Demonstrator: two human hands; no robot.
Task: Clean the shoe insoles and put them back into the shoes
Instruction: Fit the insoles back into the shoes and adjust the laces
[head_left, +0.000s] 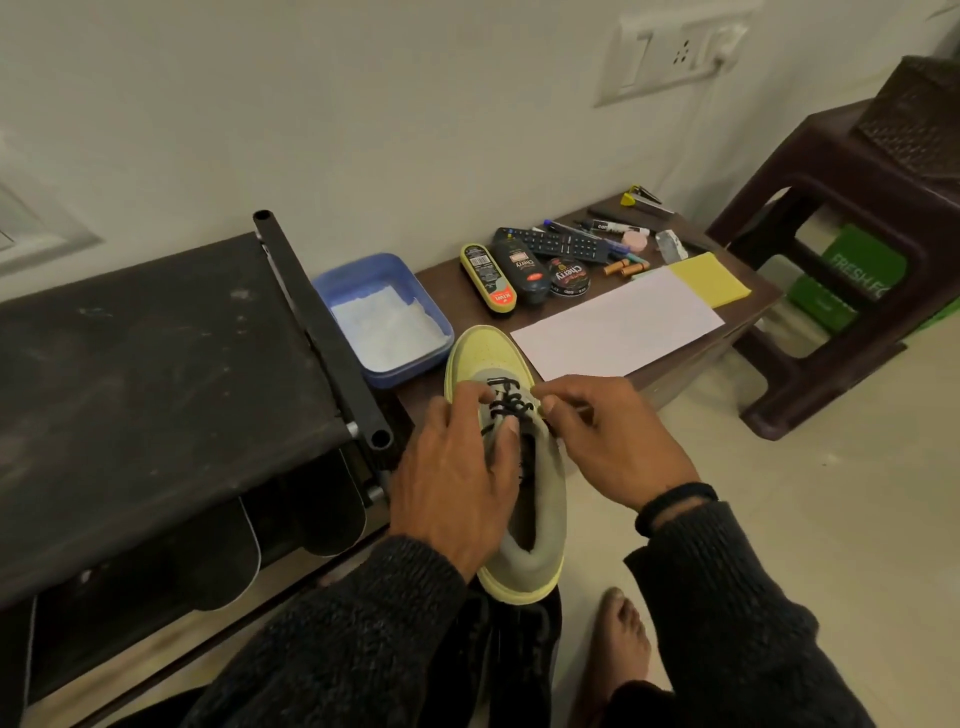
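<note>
A yellow-green and grey sneaker with black laces points away from me, its toe over the low brown table. My left hand lies over the shoe's left side, fingers curled onto the laces near the tongue. My right hand pinches the laces at the shoe's right side. The inside of the shoe is dark, so no insole can be made out. Two dark insole-shaped pieces hang in the shoe rack at the left.
A black shoe rack fills the left. On the table: a blue tray with white cloth, shoe polish items, a remote, pens, white paper, a yellow cloth. A brown plastic stool stands right. My bare foot rests on the floor.
</note>
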